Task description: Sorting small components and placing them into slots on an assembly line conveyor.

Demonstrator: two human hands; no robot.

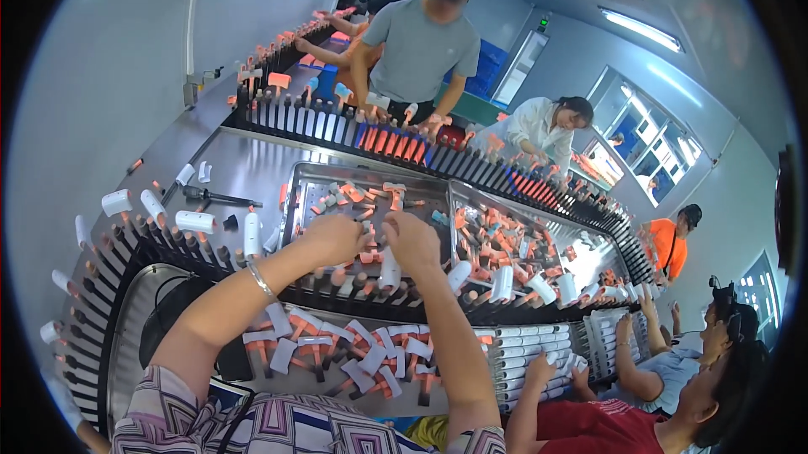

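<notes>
My left hand (335, 240), with a bangle on its wrist, is closed above the near side of a metal tray (295, 201). A little to its right, my right hand (414, 244) has its fingers curled in. Whatever the fingertips of either hand hold is too small or hidden to make out. Directly below the right hand stands a white tube-shaped part (390, 271) on the near row of dark pegs. Small orange and grey pieces (349, 193) lie in the tray just beyond both hands.
A curved line of dark pegs (316, 122) loops round the trays. A second tray holds many orange pieces (505, 244). Nearer me lie T-shaped orange-and-white parts (362, 353); white tubes (530, 353) are stacked at right. A dark tool (220, 197) lies at left. Co-workers stand opposite and sit at right.
</notes>
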